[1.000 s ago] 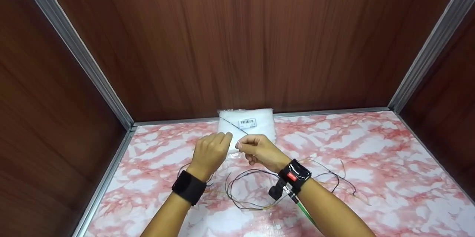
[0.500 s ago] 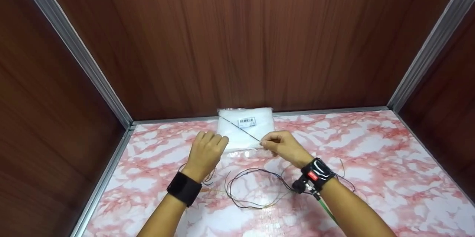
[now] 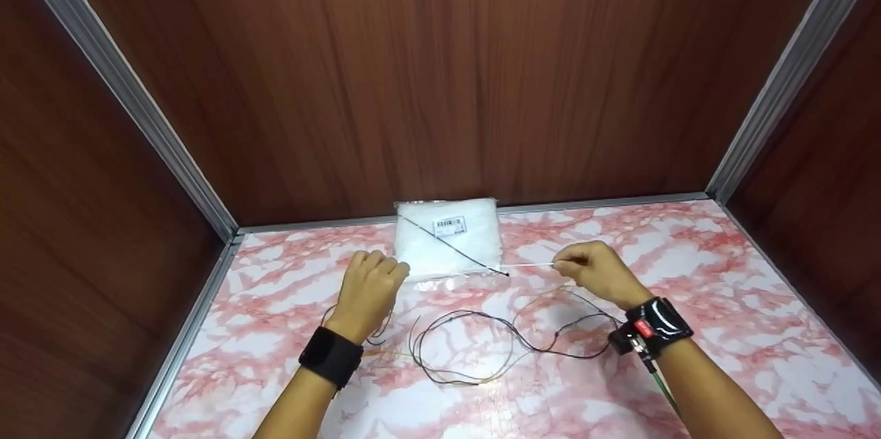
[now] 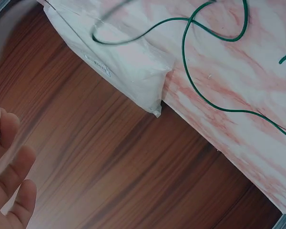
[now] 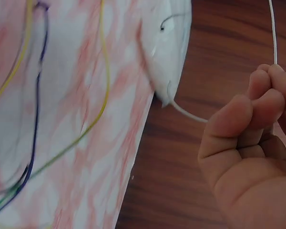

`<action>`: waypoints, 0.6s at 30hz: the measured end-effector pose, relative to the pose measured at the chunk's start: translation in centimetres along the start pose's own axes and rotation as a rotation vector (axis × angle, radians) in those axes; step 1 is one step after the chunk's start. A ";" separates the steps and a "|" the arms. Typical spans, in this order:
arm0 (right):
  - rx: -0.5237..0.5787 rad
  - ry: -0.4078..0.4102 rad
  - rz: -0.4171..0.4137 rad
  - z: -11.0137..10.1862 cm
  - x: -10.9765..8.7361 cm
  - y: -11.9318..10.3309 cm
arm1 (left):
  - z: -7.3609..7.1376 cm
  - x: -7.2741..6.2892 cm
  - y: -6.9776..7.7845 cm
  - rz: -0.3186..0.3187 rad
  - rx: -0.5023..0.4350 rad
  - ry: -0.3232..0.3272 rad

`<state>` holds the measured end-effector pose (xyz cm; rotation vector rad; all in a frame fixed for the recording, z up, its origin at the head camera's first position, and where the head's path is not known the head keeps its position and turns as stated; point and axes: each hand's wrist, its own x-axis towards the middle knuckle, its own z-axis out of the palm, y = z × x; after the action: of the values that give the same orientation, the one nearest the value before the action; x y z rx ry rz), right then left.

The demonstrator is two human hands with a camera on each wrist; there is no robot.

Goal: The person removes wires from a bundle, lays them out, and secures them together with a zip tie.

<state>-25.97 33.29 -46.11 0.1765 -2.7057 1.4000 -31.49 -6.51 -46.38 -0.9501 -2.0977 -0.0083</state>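
Clear plastic wraps white contents in a packet point(image 3: 475, 244) at the rear of a red-and-white marbled worktop point(image 3: 688, 260), close against the metal strip point(image 3: 606, 203) below a wooden panel point(image 3: 447, 81). A printed label point(image 3: 450, 226) with a barcode marks its face, and we see a dark strand point(image 3: 451, 244) running slantwise across the packet, its lower tip by the near right corner. A white wire point(image 3: 526, 265) stretches leftward from the right hand point(image 3: 599, 270), whose grip is narrow, thumb and forefinger pinching the line. In the right wrist view, we also see a short tail point(image 5: 188, 114) curving from below the fingers towards the packet; whether they touch, we cannot tell. Near the packet's left side, the left hand point(image 3: 372, 287) pinches a bit of white wire too, as its own wrist view shows; whether one length joins both hands we cannot say, the line being lost against the pale packet. Between the wrists, each in a black band point(image 3: 332, 356), we find a loose coil point(image 3: 468, 312) of dark and yellow wires, with green wire point(image 4: 219, 109) trailing in the left wrist view. Marbled worktop runs on from the right hand to the side panel point(image 3: 812, 219).
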 end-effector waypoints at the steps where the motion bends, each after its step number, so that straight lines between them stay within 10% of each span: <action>1: -0.018 0.009 0.007 -0.6 -0.2 0.4 | 0.1 -0.1 -0.1 0.000 -0.002 0.003; 18: -0.121 0.024 0.199 -7.4 -5.4 6.7 | -0.2 -4.1 0.0 -0.047 -0.077 -0.123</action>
<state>-21.36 43.54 -47.99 -0.1210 -2.8433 1.2675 -29.82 -9.14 -49.01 -0.9683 -2.2464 -0.0560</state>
